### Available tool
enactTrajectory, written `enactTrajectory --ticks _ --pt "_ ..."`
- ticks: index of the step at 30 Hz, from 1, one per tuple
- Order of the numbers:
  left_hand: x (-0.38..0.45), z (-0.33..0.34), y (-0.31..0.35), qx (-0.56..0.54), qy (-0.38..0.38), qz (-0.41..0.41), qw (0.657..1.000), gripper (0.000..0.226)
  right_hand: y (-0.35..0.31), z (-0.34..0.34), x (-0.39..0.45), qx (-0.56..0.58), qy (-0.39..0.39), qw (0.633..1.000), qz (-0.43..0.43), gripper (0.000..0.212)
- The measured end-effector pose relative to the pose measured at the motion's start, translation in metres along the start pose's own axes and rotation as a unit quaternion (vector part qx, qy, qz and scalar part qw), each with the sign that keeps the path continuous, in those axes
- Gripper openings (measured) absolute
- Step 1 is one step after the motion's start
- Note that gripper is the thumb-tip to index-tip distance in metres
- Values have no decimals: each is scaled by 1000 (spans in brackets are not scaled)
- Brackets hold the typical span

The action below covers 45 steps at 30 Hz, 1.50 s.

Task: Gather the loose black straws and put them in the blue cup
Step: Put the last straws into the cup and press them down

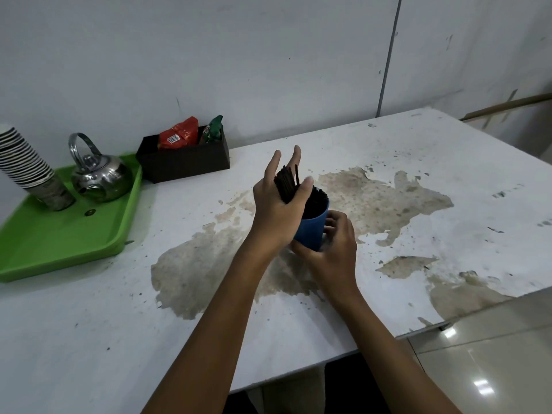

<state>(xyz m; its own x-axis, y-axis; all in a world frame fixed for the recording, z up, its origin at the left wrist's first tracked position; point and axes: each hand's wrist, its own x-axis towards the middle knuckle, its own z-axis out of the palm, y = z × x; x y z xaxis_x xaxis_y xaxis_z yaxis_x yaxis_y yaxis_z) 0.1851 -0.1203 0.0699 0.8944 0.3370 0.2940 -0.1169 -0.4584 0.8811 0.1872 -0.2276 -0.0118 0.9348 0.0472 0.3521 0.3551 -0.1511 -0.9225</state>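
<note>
The blue cup [310, 230] is near the middle of the worn white table [418, 180], tilted toward the right. My right hand [330, 249] wraps around its lower side. My left hand [276, 204] is at the cup's mouth, holding a bundle of black straws [286, 183] between thumb and palm, with the fingers stretched up. The straws' lower ends reach into the cup, where more black straws [315, 203] show inside the rim. I see no loose straws on the table.
A green tray [59, 243] at the left carries a steel kettle [100, 176] and a stack of paper cups [27, 165]. A dark box [185, 161] with red and green sachets stands by the wall. The table's front edge runs close to my body.
</note>
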Motion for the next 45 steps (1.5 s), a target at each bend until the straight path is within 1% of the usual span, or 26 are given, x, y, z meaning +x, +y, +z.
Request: enactTrajectory --ticks 2,4,7,9,11,13,14,16,18,20,24,26,29,31,32,33,35,36,37,39,40,43,45 --pt "1 0 -2 31 2 -21 999 62 -1 -1 0 2 1 1000 -2 72" --pt "1 -1 -1 45 5 -18 999 71 -2 -1 -1 4 1 1000 -2 72" --pt "-1 -5 3 1 -23 -23 999 93 -3 -1 -1 9 0 1000 -1 71" --pt "-4 -6 5 -27 -43 -32 998 102 -3 -1 -1 7 0 1000 -4 71" --pt "-6 -7 8 -44 -53 -37 997 98 -2 -1 -1 4 1 1000 -5 71" --pt "-7 -7 11 -71 -52 -51 995 84 -2 -1 -1 -1 0 1000 -7 71" --pt "-8 -7 12 -81 -47 -57 994 71 -1 -1 -1 -4 1 1000 -8 71" --pt "-5 -6 9 -83 -34 -68 994 37 -1 -1 0 -9 1 1000 -10 71" --pt "-3 -5 6 -97 -23 -82 992 25 -1 -1 0 -9 -1 1000 -7 71" --pt "0 -5 2 -90 -21 -81 992 34 -1 -1 0 -5 -2 1000 -5 71" --pt "0 -8 1 -56 -35 -47 997 53 -1 -2 0 -2 -2 1000 -3 70" --pt "0 -10 4 -30 -25 -25 999 62 -2 -2 0 -2 -4 1000 -1 71" --pt "-2 -13 9 7 7 11 1000 85 -2 -3 -1 3 -5 1000 4 72" --pt "-4 -16 12 11 19 35 999 95 -2 -3 -1 4 -6 1000 5 72" --pt "-5 -17 13 8 17 44 999 93 -2 -3 -1 5 -6 1000 6 72" --pt "-6 -18 16 4 10 52 999 84 -2 -2 -1 5 -6 1000 7 72" --pt "-5 -18 15 2 -18 75 997 53 -2 -2 -1 0 -5 1000 4 72" --pt "-5 -17 14 8 -34 86 996 44 -2 -2 -1 -2 -5 1000 4 72" --pt "-5 -17 13 21 -51 95 994 43 -2 -2 0 -2 -6 1000 5 72" --pt "-7 -17 11 45 -77 101 991 46 -2 -3 -1 -1 -7 1000 6 73" --pt "-7 -18 12 47 -78 105 990 48 -2 -3 -1 -1 -7 1000 6 72" --pt "-3 -25 20 65 -40 146 986 51 -3 -3 -1 -5 -8 1000 3 72" --pt "-1 -27 30 153 -45 195 968 50 -3 -3 -2 -1 -7 1000 5 71"
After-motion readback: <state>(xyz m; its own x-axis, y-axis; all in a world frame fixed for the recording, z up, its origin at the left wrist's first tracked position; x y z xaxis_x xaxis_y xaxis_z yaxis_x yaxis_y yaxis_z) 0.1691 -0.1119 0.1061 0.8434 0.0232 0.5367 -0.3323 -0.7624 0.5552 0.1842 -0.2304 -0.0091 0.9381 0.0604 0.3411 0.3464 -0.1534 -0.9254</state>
